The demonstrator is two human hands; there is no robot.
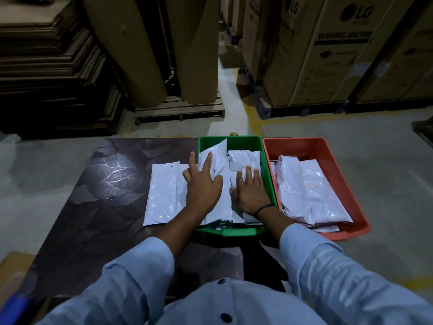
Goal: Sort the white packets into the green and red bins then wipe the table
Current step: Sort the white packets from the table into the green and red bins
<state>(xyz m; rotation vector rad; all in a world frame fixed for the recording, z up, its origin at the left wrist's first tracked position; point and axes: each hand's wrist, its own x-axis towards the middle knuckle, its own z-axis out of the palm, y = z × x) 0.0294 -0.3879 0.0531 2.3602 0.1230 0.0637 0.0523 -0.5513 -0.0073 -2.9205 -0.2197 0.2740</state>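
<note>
A green bin (243, 142) and a red bin (328, 151) stand side by side on the right part of the dark table (93, 207). White packets (246, 160) lie in the green bin, and more white packets (314, 191) fill the red bin. One white packet (161, 191) lies flat on the table just left of the green bin. My left hand (202, 184) rests with straight, spread fingers on a tilted packet (216, 151) at the green bin's left wall. My right hand (249, 191) presses flat on the packets inside the green bin.
The red bin overhangs the table's right edge. Beyond the table stand large brown paper rolls (145, 43) on a wooden pallet (180, 111), stacked cardboard sheets (51, 66) at the left, and boxed washing machines (328, 50) at the right.
</note>
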